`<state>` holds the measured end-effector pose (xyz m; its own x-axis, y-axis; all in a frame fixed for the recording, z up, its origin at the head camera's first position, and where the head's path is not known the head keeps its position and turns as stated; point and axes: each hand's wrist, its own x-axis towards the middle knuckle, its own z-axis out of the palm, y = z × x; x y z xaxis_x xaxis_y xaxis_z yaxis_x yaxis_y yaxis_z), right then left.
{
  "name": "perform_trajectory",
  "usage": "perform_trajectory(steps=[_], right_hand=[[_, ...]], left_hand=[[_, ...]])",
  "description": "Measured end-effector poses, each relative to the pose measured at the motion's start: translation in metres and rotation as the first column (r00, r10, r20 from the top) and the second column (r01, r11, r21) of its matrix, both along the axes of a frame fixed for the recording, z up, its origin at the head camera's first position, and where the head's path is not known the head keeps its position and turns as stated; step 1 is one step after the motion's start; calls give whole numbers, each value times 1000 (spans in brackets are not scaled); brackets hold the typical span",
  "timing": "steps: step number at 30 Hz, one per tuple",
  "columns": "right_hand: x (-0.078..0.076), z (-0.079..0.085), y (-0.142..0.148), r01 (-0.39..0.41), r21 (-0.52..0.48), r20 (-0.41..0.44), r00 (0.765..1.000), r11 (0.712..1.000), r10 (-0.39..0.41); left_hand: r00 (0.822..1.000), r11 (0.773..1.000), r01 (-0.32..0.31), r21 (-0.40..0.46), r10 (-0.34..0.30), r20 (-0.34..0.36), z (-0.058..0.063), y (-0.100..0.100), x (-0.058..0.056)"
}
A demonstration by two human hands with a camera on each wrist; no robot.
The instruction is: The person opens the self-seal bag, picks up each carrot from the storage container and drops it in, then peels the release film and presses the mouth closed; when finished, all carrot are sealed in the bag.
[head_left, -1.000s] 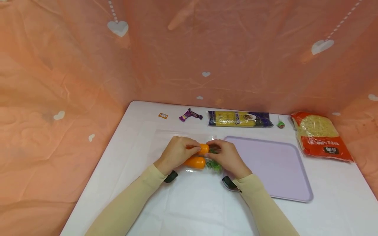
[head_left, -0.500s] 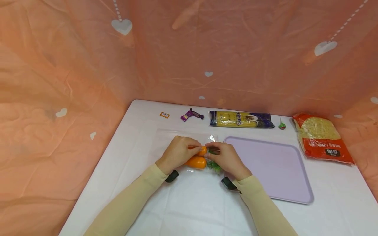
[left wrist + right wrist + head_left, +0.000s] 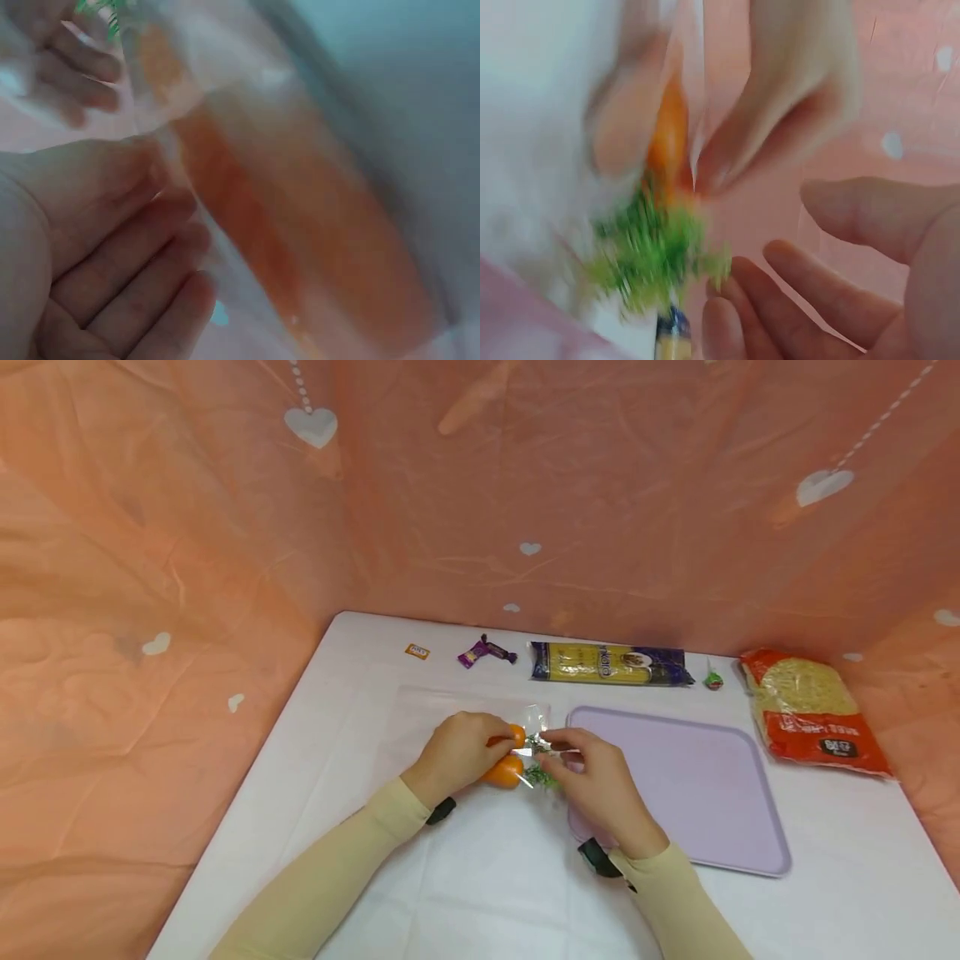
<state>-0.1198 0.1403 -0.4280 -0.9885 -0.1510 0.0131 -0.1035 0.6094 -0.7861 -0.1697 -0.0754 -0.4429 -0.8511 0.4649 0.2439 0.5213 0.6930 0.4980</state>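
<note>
Two orange carrots with leafy green tops lie inside a clear plastic bag [image 3: 420,710] on the white table. The upper carrot [image 3: 518,736] is partly behind my left hand [image 3: 467,750]; the lower carrot [image 3: 505,772] lies nearer me. My left hand pinches the bag's film beside the upper carrot, as the right wrist view also shows. To the right, my right hand [image 3: 606,781] is beside the green tops [image 3: 542,777]. Its thumb and fingers [image 3: 832,281] are apart in the right wrist view, with nothing seen between them. The left wrist view is blurred.
A lilac tray [image 3: 690,785] lies right of the bag, partly under my right hand. Along the back are an orange wrapper [image 3: 417,652], purple candies [image 3: 487,650], a spaghetti pack [image 3: 611,663], a lollipop [image 3: 713,679] and a red noodle bag [image 3: 817,714].
My right hand has drawn back from the carrot tops, toward the right and nearer me, and its fingers have come apart. My left hand has shifted slightly right and keeps its pinch.
</note>
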Motion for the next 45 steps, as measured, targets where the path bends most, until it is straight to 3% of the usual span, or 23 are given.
perform_trajectory(steps=[6,9,13,16,18,20,22,24,27,29,34,38,42,45], right_hand=[[38,-10,-8,18,-68,4,1000,998,-18],[51,-13,-10,37,-45,-73,997,998,-40],[64,-12,-11,44,-31,-185,981,999,-49],[67,-10,-13,-25,-155,-60,998,988,16],[63,-12,-16,-75,-286,116,987,955,112],[55,-17,-22,-84,-407,286,934,910,214],[48,-24,-28,-67,-491,397,870,869,292],[43,-30,-33,-2,-557,472,822,831,319],[41,-38,-38,125,-637,532,786,760,316],[42,-41,-42,215,-683,559,769,698,311],[46,-50,-54,365,-757,582,753,542,306],[49,-53,-63,427,-777,579,774,463,258],[49,-54,-64,443,-778,567,801,446,193],[46,-53,-59,442,-755,559,820,484,124]], left_hand=[[998,994,54,-95,-57,-30,3,5,-2],[998,989,56,-134,-58,-8,10,6,-10],[997,979,62,-192,-54,50,19,10,-31],[989,965,107,-238,-80,120,26,13,-53],[978,958,143,-250,-99,182,31,14,-70],[968,954,159,-253,-99,231,34,14,-87],[956,956,158,-248,-85,279,36,14,-101],[947,952,171,-253,-88,309,33,15,-112],[928,944,214,-253,-115,356,25,20,-123],[916,937,240,-252,-133,379,21,24,-126],[894,935,249,-254,-121,432,21,30,-125],[870,929,270,-254,-123,478,23,32,-125],[838,935,279,-219,-126,531,24,35,-125],[819,939,299,-172,-159,552,26,34,-124]])
